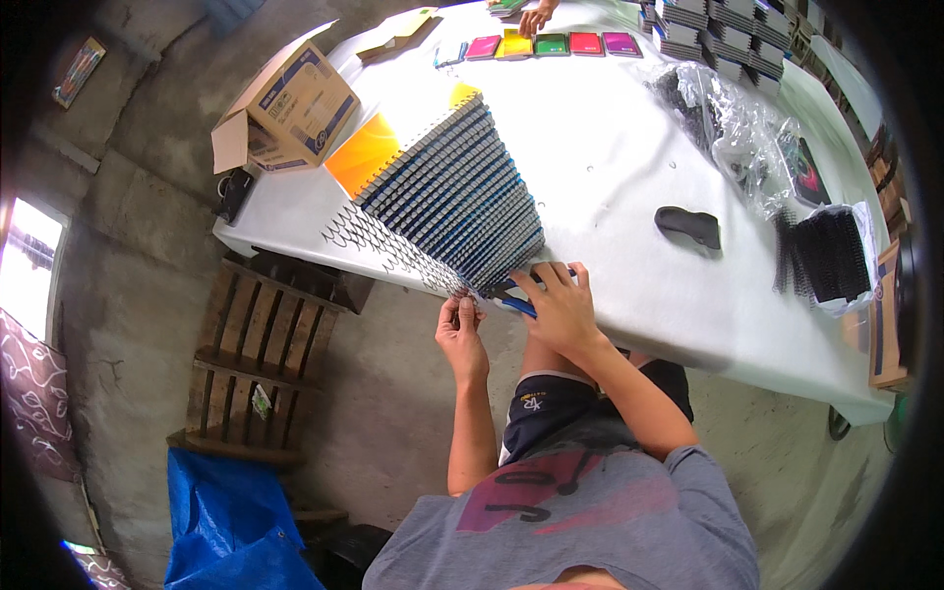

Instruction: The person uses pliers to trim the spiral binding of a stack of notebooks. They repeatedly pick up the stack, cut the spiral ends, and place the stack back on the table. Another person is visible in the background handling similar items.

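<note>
A long stack of spiral notebooks (pixel 447 182) lies on the white-covered table, bound edges facing up and an orange cover (pixel 366 157) at its left side. Loose ends of the wire coils (pixel 383 248) stick out past the stack toward the table's near edge. My left hand (pixel 462 339) is closed, its fingertips pinching a coil end at the stack's near corner. Closed around blue-handled pliers (pixel 518 306), my right hand (pixel 565 310) is just right of it. The pliers' jaws are by the same corner, partly hidden by the fingers.
An open cardboard box (pixel 300 108) stands at the table's left. A black cloth-like piece (pixel 688 227) lies to the right, near black coils (pixel 831 254) and clear plastic (pixel 752 147). Another person's hand (pixel 534 20) touches a row of colored notebooks (pixel 553 44) at the far side.
</note>
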A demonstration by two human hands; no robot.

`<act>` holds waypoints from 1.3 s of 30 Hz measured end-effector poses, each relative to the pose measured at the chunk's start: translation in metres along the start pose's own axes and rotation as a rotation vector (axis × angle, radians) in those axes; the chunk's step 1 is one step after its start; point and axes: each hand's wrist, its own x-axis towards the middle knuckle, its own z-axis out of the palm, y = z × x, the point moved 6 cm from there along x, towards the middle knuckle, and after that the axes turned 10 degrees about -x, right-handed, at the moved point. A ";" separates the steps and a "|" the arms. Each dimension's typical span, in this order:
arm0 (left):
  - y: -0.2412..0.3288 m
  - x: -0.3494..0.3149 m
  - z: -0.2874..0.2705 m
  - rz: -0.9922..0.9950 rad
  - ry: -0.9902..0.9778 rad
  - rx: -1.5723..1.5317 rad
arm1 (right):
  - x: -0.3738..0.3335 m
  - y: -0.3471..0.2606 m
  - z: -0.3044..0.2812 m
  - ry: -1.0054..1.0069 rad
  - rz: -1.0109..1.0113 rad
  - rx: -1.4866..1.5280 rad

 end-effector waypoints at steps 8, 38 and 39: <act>-0.004 -0.001 -0.001 -0.004 0.030 -0.012 | 0.008 -0.006 0.004 -0.074 0.000 0.029; 0.015 0.011 0.007 -0.040 0.011 0.030 | 0.007 -0.003 0.005 -0.106 0.043 0.078; 0.017 0.012 0.008 -0.011 0.004 0.060 | 0.007 -0.004 0.007 -0.115 0.045 0.070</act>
